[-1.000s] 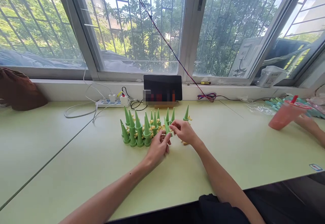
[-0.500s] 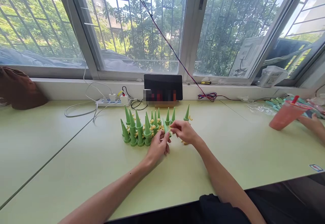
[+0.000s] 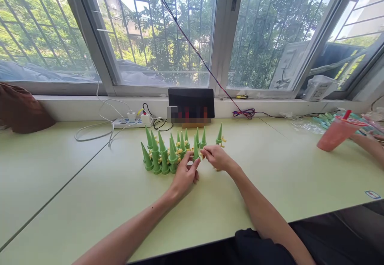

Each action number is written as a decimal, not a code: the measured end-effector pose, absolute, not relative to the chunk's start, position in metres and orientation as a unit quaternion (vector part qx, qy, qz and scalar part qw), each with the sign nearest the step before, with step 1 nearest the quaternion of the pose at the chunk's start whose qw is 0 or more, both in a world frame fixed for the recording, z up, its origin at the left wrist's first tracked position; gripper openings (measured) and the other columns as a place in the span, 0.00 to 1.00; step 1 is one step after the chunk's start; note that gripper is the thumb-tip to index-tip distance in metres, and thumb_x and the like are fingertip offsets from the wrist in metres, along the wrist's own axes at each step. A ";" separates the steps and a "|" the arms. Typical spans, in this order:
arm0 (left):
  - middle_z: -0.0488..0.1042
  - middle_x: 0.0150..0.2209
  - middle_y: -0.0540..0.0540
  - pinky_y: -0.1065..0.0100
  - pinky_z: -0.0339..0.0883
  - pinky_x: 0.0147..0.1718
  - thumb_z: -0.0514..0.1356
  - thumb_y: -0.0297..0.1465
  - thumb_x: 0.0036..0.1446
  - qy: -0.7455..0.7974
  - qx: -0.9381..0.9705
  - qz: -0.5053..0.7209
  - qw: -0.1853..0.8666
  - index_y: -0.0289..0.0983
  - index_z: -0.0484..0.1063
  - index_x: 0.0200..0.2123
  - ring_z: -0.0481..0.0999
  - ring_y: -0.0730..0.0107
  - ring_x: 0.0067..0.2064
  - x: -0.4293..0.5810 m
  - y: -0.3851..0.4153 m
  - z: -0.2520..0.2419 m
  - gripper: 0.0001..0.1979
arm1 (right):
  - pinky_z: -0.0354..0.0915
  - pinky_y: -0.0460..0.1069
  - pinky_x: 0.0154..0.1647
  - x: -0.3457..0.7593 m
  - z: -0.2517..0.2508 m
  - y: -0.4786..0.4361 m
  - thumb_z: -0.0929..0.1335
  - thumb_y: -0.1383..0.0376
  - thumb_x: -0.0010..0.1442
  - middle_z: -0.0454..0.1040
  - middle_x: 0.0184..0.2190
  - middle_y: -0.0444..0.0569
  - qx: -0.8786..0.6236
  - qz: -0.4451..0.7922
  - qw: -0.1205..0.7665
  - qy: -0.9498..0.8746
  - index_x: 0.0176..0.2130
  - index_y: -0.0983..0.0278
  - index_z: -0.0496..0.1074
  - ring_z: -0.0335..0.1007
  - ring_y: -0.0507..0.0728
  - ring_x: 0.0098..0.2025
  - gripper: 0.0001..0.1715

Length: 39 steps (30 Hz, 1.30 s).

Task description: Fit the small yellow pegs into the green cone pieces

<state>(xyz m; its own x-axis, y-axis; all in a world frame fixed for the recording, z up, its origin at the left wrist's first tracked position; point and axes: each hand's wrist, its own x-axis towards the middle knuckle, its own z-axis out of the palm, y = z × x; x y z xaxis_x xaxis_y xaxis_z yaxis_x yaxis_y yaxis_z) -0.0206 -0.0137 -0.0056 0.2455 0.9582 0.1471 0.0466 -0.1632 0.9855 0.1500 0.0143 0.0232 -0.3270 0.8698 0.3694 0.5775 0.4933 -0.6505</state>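
My left hand (image 3: 186, 172) grips the base of a green plastic cone (image 3: 196, 149), which stands nearly upright between thumb and fingers. Close on its right, my right hand (image 3: 218, 157) is closed in a pinch at a small yellowish piece (image 3: 202, 156) beside the cone; its exact shape is too small to make out. To the left stand several green cones (image 3: 156, 159) in a tight cluster, some stacked, with small yellow pieces (image 3: 180, 151) among them. Behind my right hand rises another green cone (image 3: 220, 135) with yellow bits at its side.
A dark-screened tablet (image 3: 192, 101) leans at the back wall beside a power strip (image 3: 132, 122) with cables. On the right stand a red drink cup (image 3: 339, 135) and another person's arm (image 3: 367, 147). A brown bag (image 3: 24, 109) sits far left.
The held cone has turned from leaning to nearly upright. My right fingers have curled in tighter beside it. The view has shifted slightly.
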 end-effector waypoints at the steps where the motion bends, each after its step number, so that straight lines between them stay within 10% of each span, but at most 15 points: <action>1: 0.68 0.39 0.50 0.73 0.63 0.13 0.59 0.49 0.56 0.411 0.611 0.456 0.499 0.42 0.62 0.46 0.69 0.81 0.17 -0.021 -0.014 -0.005 0.21 | 0.55 0.46 0.30 0.149 0.024 0.014 0.60 0.62 0.67 0.66 0.20 0.43 -0.462 0.207 0.351 -0.788 0.23 0.64 0.64 0.59 0.51 0.25 0.21; 17: 0.66 0.26 0.54 0.75 0.55 0.11 0.55 0.50 0.59 0.403 0.581 0.461 0.536 0.38 0.61 0.33 0.63 0.81 0.15 -0.016 -0.014 0.000 0.20 | 0.61 0.46 0.28 0.156 0.032 0.008 0.70 0.60 0.57 0.72 0.28 0.45 -0.417 0.305 0.388 -0.763 0.38 0.65 0.71 0.63 0.50 0.26 0.11; 39: 0.57 0.22 0.56 0.72 0.51 0.21 0.54 0.43 0.63 0.418 0.715 0.436 0.353 0.40 0.62 0.38 0.59 0.76 0.21 -0.021 -0.023 -0.002 0.13 | 0.53 0.45 0.23 0.147 0.031 0.009 0.63 0.61 0.64 0.63 0.13 0.42 -0.484 0.237 0.377 -0.753 0.16 0.64 0.59 0.55 0.48 0.19 0.26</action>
